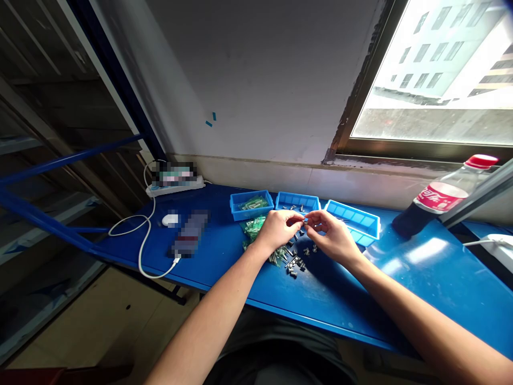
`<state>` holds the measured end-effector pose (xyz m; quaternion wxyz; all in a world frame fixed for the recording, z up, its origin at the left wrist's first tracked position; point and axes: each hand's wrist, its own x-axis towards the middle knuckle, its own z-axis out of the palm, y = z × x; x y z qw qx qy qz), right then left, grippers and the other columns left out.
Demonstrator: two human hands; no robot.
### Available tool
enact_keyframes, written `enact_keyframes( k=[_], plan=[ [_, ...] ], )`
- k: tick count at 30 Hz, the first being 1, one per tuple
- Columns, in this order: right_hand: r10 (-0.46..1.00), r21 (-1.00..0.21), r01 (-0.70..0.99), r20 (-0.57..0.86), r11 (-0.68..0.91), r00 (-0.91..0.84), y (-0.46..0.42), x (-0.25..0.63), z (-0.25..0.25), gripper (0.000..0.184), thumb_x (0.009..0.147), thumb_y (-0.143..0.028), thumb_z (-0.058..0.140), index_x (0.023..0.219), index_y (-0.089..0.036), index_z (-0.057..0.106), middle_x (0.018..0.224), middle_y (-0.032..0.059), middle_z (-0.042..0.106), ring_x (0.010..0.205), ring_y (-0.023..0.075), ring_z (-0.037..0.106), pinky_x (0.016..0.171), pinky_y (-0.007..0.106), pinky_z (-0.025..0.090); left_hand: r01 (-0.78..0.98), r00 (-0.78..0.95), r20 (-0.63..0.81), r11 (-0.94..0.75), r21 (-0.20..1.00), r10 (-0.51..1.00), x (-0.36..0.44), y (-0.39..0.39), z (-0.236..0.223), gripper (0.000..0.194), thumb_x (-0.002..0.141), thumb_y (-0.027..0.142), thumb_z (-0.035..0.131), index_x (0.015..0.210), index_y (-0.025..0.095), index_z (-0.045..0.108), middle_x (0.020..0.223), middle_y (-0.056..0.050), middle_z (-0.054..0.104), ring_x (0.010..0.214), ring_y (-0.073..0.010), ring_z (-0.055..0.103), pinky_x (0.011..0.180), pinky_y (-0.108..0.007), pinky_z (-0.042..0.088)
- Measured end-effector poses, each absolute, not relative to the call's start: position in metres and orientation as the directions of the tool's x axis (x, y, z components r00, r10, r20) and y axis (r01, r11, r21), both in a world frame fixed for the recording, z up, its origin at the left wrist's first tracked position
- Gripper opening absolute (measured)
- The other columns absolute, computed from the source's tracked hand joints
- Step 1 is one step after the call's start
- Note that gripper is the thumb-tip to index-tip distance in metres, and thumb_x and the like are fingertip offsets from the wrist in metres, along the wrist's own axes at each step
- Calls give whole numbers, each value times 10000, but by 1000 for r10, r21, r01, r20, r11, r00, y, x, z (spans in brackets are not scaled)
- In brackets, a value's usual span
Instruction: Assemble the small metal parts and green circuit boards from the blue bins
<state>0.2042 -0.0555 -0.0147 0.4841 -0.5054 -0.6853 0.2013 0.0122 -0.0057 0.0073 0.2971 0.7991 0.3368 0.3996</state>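
Note:
My left hand (279, 229) and my right hand (329, 233) meet fingertip to fingertip over the table. Pinched between them is a small metal part (305, 222), mostly covered by the fingers, so its exact kind is hard to tell. Below the hands lies a loose pile of small metal fittings (294, 263), some like short bolts. Beside my left hand are clear greenish plastic bags (253, 226) of small parts. Behind the hands stand a blue bin (236, 208) with bagged parts, a middle blue bin (298, 199) with a few metal pieces, and a right blue bin (366, 224).
A cola bottle (441, 198) leans at the right by the window. On the left, a phone (191, 232) with a white cable (140, 256), a white round object (170, 220) and a power strip (176, 187) lie on the blue table (216, 251). Blue metal bars (60, 160) stand further left.

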Motion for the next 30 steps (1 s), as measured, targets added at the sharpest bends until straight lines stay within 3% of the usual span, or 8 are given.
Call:
enact_keyframes(
  k=[2,7,14,19,24,30],
  plan=[
    [878,-746,520,478,416,-18,-55,204,-14,238,953,-373,684,1157,-253,705,950,62,763,820,234,738,782,419,649,327,446,441,-600,730,779,12,-7,10,140,946,215,716,985,200,850,984,-43,851,865,-204,794,796,-305,621],
    [869,-747,509,494,428,-7,-55,207,-16,196,959,-411,696,1074,-259,742,1026,71,787,827,235,750,765,418,659,366,512,397,-611,702,762,10,-10,13,294,1017,365,652,878,193,846,831,-28,828,738,-189,751,662,-287,555],
    [856,-730,501,516,464,-39,-56,207,-14,170,988,-396,670,1071,-278,759,1058,67,791,944,259,771,882,456,651,311,484,425,-604,734,765,11,-4,5,185,958,221,706,1065,213,856,1057,-44,852,948,-219,810,861,-325,636],
    [902,-807,466,430,363,43,-58,205,-14,257,968,-503,715,1049,-260,740,1021,73,805,864,261,782,779,420,651,286,470,411,-575,766,781,11,-3,3,182,895,129,739,1015,208,852,998,-37,854,908,-210,817,839,-325,662],
    [909,-811,451,417,373,-1,-56,205,-17,215,940,-457,743,1025,-262,709,979,59,788,873,256,771,804,423,649,263,467,425,-581,770,775,12,-5,4,261,858,42,714,1010,206,849,1004,-34,853,901,-196,816,856,-318,663],
    [886,-762,511,464,397,4,-54,206,-16,195,936,-314,678,1119,-252,694,939,49,740,820,227,727,783,400,640,314,470,441,-612,726,764,13,-8,9,155,955,205,709,1022,200,850,1019,-48,851,880,-201,793,827,-311,624]
  ],
)
